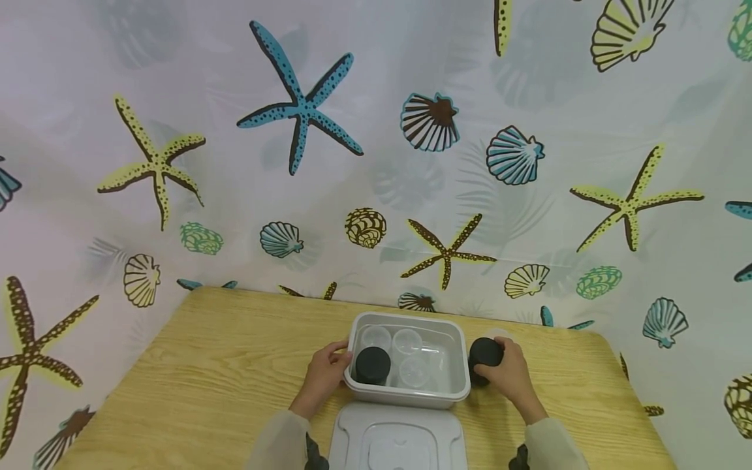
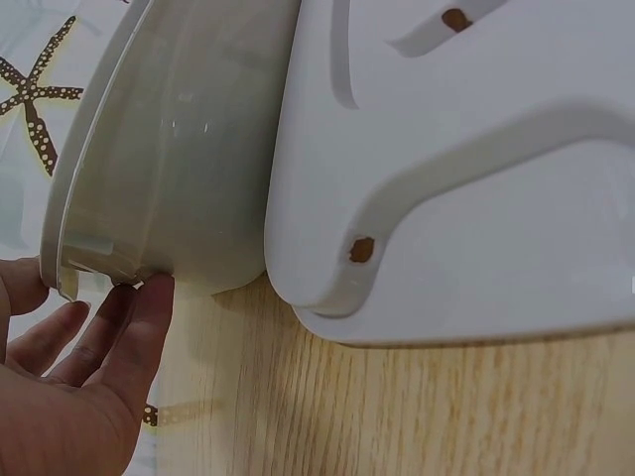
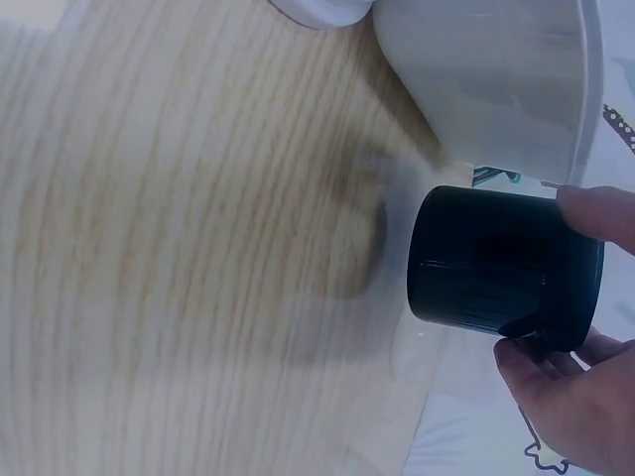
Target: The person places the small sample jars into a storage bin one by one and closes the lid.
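A pale grey plastic bin (image 1: 405, 395) stands on the wooden table. My left hand (image 1: 327, 372) holds its left end, thumb at the rim and fingers (image 2: 149, 317) under the lip. On the other side of the bin, my right hand (image 1: 510, 372) grips a black cylindrical container (image 1: 485, 352) between thumb and fingers. That container's smooth dark side fills the right wrist view, close over the table beside the bin wall (image 3: 486, 79). Inside the bin sit another black round container (image 1: 373, 365) at front left and several clear round containers (image 1: 407, 341).
The bin's light grey lid (image 1: 399, 444) lies on the table (image 1: 235, 352) directly in front of the bin. A translucent round thing (image 1: 499, 334) shows partly behind my right hand. A curtain (image 1: 376, 183) printed with shells and starfish hangs along the table's back and sides.
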`<state>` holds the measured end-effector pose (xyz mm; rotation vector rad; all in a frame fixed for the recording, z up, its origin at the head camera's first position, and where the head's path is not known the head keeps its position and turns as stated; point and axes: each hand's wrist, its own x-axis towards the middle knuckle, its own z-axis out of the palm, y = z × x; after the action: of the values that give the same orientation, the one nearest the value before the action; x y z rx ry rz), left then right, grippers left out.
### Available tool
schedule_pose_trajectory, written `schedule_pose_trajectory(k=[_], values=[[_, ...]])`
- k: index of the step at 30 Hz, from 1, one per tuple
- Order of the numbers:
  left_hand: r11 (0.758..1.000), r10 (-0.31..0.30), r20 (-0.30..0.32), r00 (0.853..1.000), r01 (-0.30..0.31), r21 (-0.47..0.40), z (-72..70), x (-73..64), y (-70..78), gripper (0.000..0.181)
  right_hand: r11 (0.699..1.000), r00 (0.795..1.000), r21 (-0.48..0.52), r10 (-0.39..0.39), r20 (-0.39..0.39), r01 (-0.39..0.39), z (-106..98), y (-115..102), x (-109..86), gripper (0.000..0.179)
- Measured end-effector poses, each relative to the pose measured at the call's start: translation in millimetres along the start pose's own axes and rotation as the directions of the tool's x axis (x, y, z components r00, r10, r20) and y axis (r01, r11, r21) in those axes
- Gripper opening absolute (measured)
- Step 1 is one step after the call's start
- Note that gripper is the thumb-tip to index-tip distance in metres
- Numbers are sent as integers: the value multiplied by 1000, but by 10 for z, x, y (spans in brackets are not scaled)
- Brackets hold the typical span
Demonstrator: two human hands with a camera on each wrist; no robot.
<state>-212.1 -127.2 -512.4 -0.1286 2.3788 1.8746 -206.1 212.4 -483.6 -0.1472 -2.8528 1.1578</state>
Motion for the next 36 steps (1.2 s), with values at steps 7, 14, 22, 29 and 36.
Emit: schedule_pose_trajectory(k=[7, 14, 22, 29, 36], values=[[1000, -6, 8, 1000, 6, -5, -10, -8, 17, 38, 1000, 1000, -13, -2, -1, 2, -76, -70, 6, 73], [1000, -4, 4, 1000, 4, 1, -11, 3, 12, 37, 1000, 1000, -7, 8, 10, -8, -160, -142, 2, 72], [1000, 7, -5, 1000, -7, -3, -1, 13, -11, 37, 1000, 1000, -9, -11, -11, 10, -225, -203, 13, 72], [1000, -1, -7, 1000, 0, -4, -7, 4, 11, 37, 1000, 1000, -1, -21, -16, 21, -277, -330, 17, 72], [1000, 4, -13, 1000, -3, 10, -1, 7, 4, 36, 999, 999, 4, -35, -14, 35, -298, -417, 15, 72]])
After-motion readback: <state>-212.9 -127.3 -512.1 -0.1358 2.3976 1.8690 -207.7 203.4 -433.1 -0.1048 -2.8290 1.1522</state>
